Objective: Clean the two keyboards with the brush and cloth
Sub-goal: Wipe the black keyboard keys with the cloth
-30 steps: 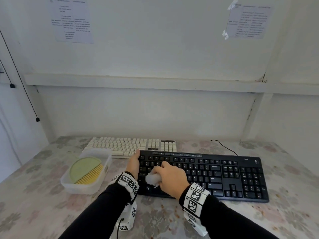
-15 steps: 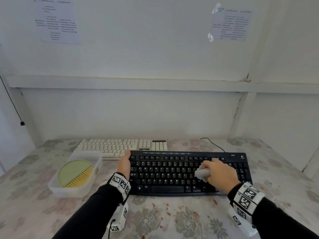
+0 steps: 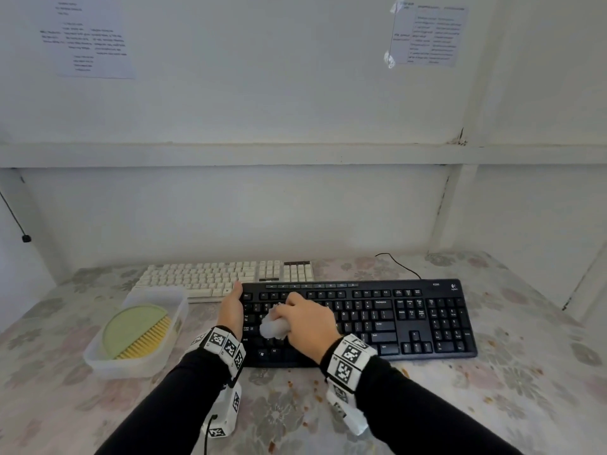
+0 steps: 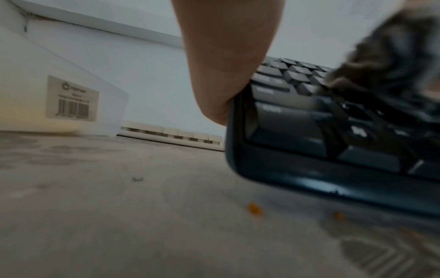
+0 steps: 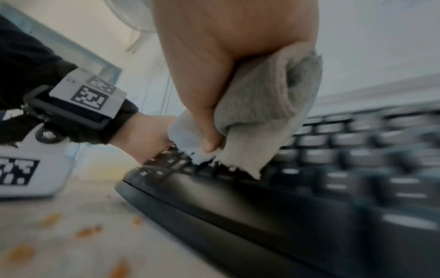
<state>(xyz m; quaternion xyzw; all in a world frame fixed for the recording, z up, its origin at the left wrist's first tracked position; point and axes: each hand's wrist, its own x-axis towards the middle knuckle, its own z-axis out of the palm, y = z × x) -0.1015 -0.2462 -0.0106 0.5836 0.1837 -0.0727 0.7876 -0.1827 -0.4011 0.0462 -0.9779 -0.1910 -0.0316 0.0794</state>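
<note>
Head view. Cloth stage under way on the black keyboard (image 3: 377, 320): right hand (image 3: 307, 325) holds the bunched grey cloth (image 3: 274, 326) down on the left-hand letter keys. Brush (image 3: 138, 331) lies in the plastic tub (image 3: 98, 359), left of the keyboard, so brushing of this board looks done. Orange crumbs (image 3: 290, 384) lie on the tabletop (image 3: 492, 399) along the near edge; they probably need clearing. White keyboard (image 3: 210, 279) sits behind, untouched by either hand; whether it is already clean cannot be told. Left hand (image 3: 231, 310) lies along the black keyboard's left end, forearm low over the tabletop.

Left wrist view. Left hand (image 4: 228, 62) presses edge-on against the keyboard's left side, bracing it; its fingers are out of sight, so their spread cannot be told. The tub stands beside it and the white keyboard shows beyond.

Right wrist view. Fingers (image 5: 210, 131) of the right hand (image 5: 226, 56) are curled round the cloth (image 5: 257, 105), pinching it in a folded wad whose frayed edge touches the keys. Wrist raised, hand pointing down at the board.
</note>
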